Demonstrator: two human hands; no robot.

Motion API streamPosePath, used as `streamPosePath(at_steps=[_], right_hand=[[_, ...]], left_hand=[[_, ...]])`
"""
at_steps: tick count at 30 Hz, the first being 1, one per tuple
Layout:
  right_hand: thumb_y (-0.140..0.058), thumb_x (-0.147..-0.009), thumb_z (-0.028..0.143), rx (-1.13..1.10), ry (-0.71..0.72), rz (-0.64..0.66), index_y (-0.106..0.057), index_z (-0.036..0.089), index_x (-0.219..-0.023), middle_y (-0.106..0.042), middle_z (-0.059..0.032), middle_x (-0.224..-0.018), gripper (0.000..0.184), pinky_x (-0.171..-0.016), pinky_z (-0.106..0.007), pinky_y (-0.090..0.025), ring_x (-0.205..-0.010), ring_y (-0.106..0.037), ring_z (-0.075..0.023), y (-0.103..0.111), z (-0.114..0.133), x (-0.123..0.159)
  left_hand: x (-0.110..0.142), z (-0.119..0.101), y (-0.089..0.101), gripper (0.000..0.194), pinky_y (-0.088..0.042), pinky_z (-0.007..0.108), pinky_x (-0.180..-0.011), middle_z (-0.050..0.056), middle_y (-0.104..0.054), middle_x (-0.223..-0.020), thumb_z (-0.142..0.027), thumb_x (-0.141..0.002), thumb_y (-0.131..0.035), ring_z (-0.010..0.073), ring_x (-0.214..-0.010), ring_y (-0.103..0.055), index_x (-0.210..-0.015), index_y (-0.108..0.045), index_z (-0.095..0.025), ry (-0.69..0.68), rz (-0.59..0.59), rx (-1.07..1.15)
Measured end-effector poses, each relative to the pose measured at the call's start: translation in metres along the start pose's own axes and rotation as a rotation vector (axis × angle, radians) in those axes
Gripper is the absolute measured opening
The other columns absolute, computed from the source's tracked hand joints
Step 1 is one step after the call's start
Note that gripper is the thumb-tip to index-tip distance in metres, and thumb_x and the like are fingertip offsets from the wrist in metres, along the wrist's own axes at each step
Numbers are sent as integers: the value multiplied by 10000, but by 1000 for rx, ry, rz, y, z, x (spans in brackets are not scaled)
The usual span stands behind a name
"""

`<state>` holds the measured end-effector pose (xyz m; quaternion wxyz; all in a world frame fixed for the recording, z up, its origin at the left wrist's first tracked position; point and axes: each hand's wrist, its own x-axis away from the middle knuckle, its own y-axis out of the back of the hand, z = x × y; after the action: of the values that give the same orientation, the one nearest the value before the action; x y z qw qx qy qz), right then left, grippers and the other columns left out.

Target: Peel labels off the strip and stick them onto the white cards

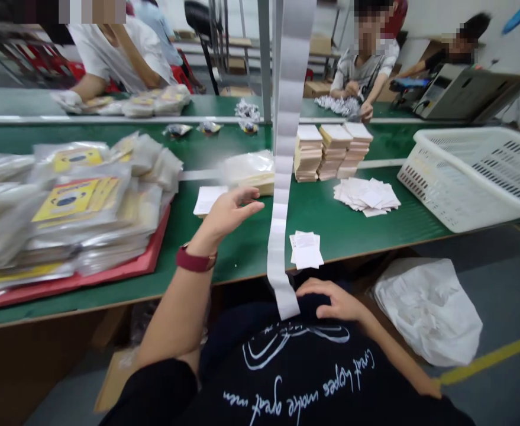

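Note:
My left hand (237, 212), with a dark red band on its wrist, is above the green table. Its fingers and thumb are apart with nothing between them. Just beyond it lies a blurred stack of clear plastic bags (248, 168), and a small stack of white cards (209, 200) sits beside the fingers. A long white paper strip (281, 219) hangs from above, down past the table edge to my shirt. Near its lower end, my right hand (333, 300) rests low by my lap, fingers stretched and thumb apart. A few white cards (306, 249) lie at the table edge.
Filled bags with yellow cards (76, 195) pile up on a red tray (160, 245) at left. Tall card stacks (333, 151), loose cards (368, 196) and a white basket (446, 204) are at right. A white sack (428, 307) stands on the floor. Other people work across the table.

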<state>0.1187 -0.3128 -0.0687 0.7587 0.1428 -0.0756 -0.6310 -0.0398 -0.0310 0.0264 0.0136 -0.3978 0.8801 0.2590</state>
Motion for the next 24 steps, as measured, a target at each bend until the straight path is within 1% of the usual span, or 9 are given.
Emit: streamPosePath(at_steps=[2,6,9,11,13,16,20,22,24], right_hand=[[-492,-816,755,-66,-71,-113,-682,201,-1163,-707,-110,-1099,681,-951,-411,-478,-1033,-649,-254,-6,-4,5],[-608,-786,670,1,-234,-253,-720,265,-1094,-731,-86,-1071,521,-958,-434,-487,-1042,-663,-295,-20,-13,3],[-652,-766,622,49,-303,-249,-737,293,-1069,-739,-79,-1075,455,-984,-459,-478,-1058,-662,-313,-29,-25,-1],[-656,-759,615,48,-330,-265,-741,290,-1070,-737,-85,-1088,458,-999,-465,-469,-1071,-658,-318,-34,-37,-1],[-653,-750,628,41,-352,-315,-743,282,-1068,-735,-91,-1096,478,-1012,-468,-462,-1085,-651,-324,-35,-50,0],[-638,-743,662,31,-344,-397,-746,267,-1030,-742,-92,-1056,500,-1004,-470,-468,-1063,-660,-333,-32,-62,1],[-630,-763,657,27,-278,-416,-748,261,-968,-747,-72,-989,461,-945,-454,-502,-993,-685,-327,-17,-57,-3],[-621,-787,636,47,-240,-422,-748,267,-958,-746,-59,-979,426,-934,-443,-507,-988,-685,-321,-8,-49,-7],[-608,-806,622,77,-217,-440,-750,254,-948,-747,-54,-973,419,-920,-431,-509,-981,-681,-315,-1,-41,-11]], left_hand=[[-39,-14,-11,446,-525,366,-886,107,-696,-1071,-330,-700,-742,214,-936,-661,-1093,-644,-143,13,-134,94],[-109,-67,-26,487,-474,358,-911,137,-678,-1083,-309,-644,-786,224,-961,-633,-1058,-632,-105,-71,-286,209],[-132,-98,-39,303,-466,299,-765,84,-682,-873,-363,-696,-741,188,-805,-610,-843,-648,-115,-154,-257,260],[-130,-107,-50,318,-413,264,-637,29,-601,-673,-423,-726,-704,148,-656,-536,-651,-581,-139,-177,-226,277],[-114,-108,-61,433,-328,244,-555,-19,-457,-544,-477,-747,-666,109,-563,-422,-527,-449,-173,-193,-198,291],[-70,-104,-73,512,-244,241,-512,-38,-339,-511,-525,-756,-629,88,-533,-319,-491,-350,-187,-215,-127,306],[12,-83,-78,516,-220,246,-489,-34,-318,-509,-556,-766,-586,82,-505,-284,-485,-384,-173,-198,49,312],[55,-62,-76,513,-218,241,-499,-28,-322,-537,-561,-794,-558,83,-526,-276,-510,-397,-165,-102,211,318],[95,-37,-71,505,-248,236,-521,-18,-368,-564,-582,-804,-555,91,-547,-309,-556,-478,-148,22,352,357]])
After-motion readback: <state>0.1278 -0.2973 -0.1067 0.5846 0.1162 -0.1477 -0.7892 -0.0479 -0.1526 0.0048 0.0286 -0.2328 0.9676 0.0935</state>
